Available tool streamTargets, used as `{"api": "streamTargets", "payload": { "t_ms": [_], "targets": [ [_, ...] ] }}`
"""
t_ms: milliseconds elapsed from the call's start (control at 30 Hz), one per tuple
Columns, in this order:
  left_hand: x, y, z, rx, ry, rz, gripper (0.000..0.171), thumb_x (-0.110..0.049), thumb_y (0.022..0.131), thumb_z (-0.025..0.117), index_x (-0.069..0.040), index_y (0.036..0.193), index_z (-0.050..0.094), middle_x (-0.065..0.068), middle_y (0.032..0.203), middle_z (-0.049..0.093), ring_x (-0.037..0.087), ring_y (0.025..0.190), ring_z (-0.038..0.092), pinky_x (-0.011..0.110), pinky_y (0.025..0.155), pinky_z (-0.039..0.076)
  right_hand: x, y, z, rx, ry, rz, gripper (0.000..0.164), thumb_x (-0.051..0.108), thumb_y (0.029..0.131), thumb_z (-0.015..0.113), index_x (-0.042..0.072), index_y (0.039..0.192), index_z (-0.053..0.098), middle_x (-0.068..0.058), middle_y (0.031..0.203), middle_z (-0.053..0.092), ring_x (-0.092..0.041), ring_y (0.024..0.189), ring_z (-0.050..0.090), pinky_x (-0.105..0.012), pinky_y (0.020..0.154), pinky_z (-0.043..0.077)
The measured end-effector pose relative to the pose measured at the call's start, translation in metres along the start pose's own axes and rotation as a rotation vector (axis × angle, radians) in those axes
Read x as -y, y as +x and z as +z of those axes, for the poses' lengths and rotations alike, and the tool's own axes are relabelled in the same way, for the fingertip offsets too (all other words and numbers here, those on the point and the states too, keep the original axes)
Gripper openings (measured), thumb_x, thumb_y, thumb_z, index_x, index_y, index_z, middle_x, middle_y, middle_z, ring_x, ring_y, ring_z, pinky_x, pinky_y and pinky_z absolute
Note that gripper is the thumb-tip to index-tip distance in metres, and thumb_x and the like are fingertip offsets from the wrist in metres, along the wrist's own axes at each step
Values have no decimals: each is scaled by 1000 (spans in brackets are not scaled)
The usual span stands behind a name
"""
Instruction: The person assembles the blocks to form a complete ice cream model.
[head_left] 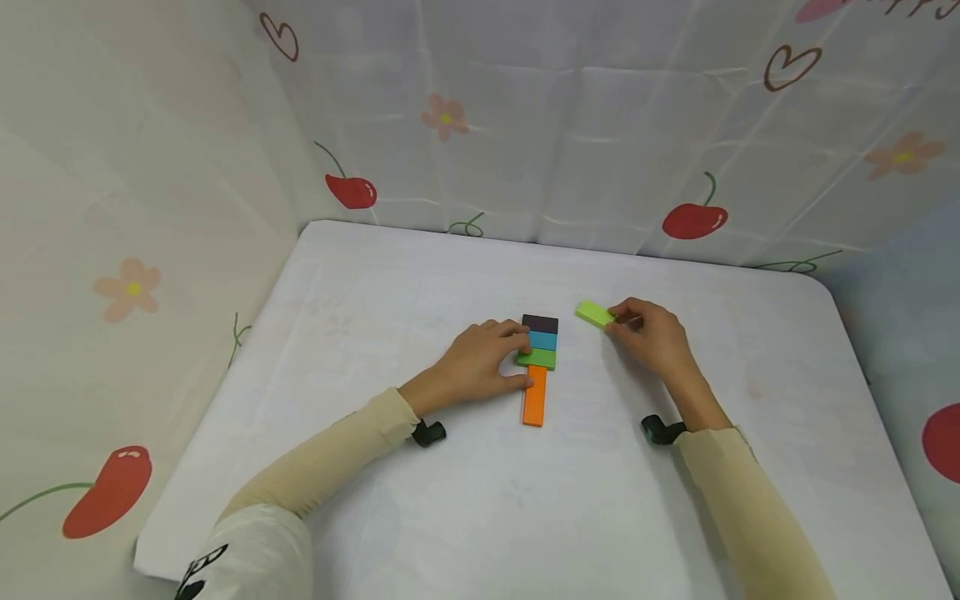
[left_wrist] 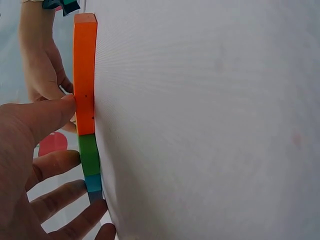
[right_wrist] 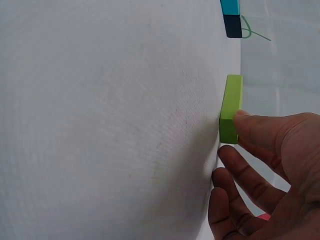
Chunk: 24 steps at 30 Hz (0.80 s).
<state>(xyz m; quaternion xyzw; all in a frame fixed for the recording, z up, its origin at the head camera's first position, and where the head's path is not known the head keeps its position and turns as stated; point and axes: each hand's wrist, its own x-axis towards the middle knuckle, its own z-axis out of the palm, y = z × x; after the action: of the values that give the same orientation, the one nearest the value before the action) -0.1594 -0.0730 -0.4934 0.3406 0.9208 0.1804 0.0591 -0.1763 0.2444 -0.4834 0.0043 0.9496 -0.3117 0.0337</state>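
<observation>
Four coloured blocks form a line on the white table: an orange block (head_left: pixel 535 402) lies lengthwise, and above its far end a green block (head_left: pixel 543 360), a blue block (head_left: pixel 543 341) and a black block (head_left: pixel 541 323) lie crosswise, side by side. My left hand (head_left: pixel 477 363) rests along the line's left side. In the left wrist view its thumb touches the orange block (left_wrist: pixel 85 65), and the spread fingers lie against the green block (left_wrist: pixel 90 155) and those beyond. To the right, my right hand (head_left: pixel 656 335) pinches one end of a lime-green block (right_wrist: pixel 232 97) between thumb and finger, at the table surface.
The white table (head_left: pixel 420 517) has rounded corners. Printed curtains with cherries, flowers and hearts (head_left: pixel 792 68) hang behind it and at both sides. A dark wrist device (head_left: pixel 430 433) is worn on the left wrist and another (head_left: pixel 662 430) on the right.
</observation>
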Motion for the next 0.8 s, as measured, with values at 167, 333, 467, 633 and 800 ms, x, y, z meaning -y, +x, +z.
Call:
{"api": "streamTargets", "payload": {
  "t_ms": [167, 333, 467, 633, 800],
  "targets": [
    [0, 0, 0, 1, -12, 0, 41, -58, 95, 78, -28, 122, 68, -5, 158, 58, 21, 129, 61, 41, 101, 51, 4, 5, 2, 6, -4, -5, 31, 20, 104, 72, 8, 132, 72, -21, 126, 74, -40, 115, 66, -58, 101, 53],
    [0, 0, 1, 15, -8, -7, 42, -58, 95, 77, -28, 122, 68, -5, 158, 57, 21, 131, 61, 41, 102, 51, 8, 9, 5, 23, -5, -11, 31, 20, 104, 71, 9, 133, 72, -20, 127, 73, -40, 115, 66, -58, 102, 54],
    [0, 0, 1, 18, -3, -7, 42, -59, 95, 76, -28, 123, 68, -4, 159, 57, 20, 130, 60, 41, 102, 51, 10, 13, 6, 40, -6, -10, 32, 21, 105, 71, 10, 135, 71, -19, 127, 73, -39, 114, 66, -57, 102, 55],
    [0, -1, 1, 18, -5, -12, 41, -58, 95, 77, -28, 123, 68, -4, 159, 57, 21, 131, 60, 42, 104, 51, 12, 17, 7, 51, -8, -12, 31, 22, 105, 71, 12, 134, 72, -18, 125, 73, -38, 113, 67, -56, 101, 55],
    [-1, 0, 0, 17, -12, -19, 41, -57, 95, 77, -28, 123, 68, -4, 159, 56, 21, 132, 60, 41, 105, 51, 13, 19, 7, 56, 0, -20, 31, 22, 104, 72, 12, 134, 72, -18, 124, 74, -37, 113, 67, -55, 100, 55]
  ]
}}
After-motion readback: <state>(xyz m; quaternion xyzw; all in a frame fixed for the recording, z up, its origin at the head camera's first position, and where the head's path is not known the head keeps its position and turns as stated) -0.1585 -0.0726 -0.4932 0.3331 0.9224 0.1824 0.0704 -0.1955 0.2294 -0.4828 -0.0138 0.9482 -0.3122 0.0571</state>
